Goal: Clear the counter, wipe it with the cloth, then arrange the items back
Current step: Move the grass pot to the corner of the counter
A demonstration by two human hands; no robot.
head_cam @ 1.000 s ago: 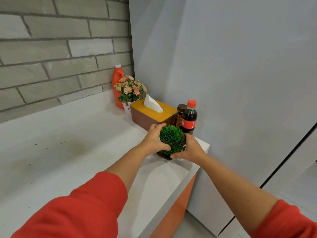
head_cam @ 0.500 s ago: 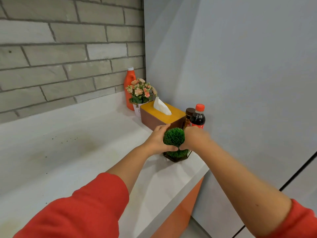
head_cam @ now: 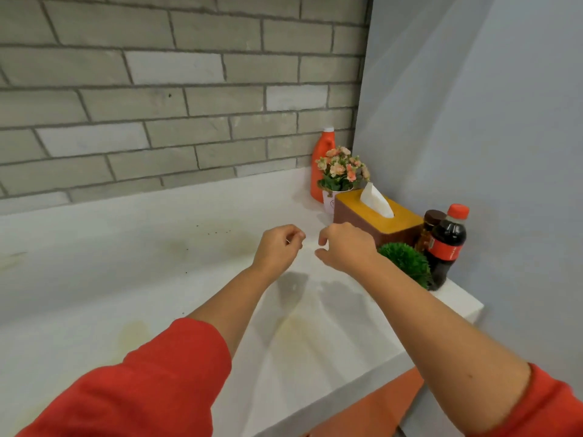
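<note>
The green ball plant [head_cam: 406, 262] stands in its dark pot at the counter's right end, partly behind my right forearm. Beside it stand a cola bottle [head_cam: 447, 244] with a red cap and a brown-lidded jar [head_cam: 429, 228]. Behind them a brown tissue box [head_cam: 377, 220] with a yellow top, a small pot of pink flowers [head_cam: 342, 171] and an orange bottle [head_cam: 321, 162] line the wall. My left hand [head_cam: 277, 249] and my right hand [head_cam: 345, 247] hover above the white counter [head_cam: 142, 279], left of the plant, fingers loosely curled, holding nothing.
A grey brick wall backs the counter and a plain grey wall closes its right end. The counter's front edge runs diagonally at the lower right, with an orange cabinet front [head_cam: 372, 408] below it. Yellowish stains and dark specks mark the surface.
Both hands have let go of the green ball plant and drawn back to the left above the counter. The plant now stands by the cola bottle. The view has swung left.
</note>
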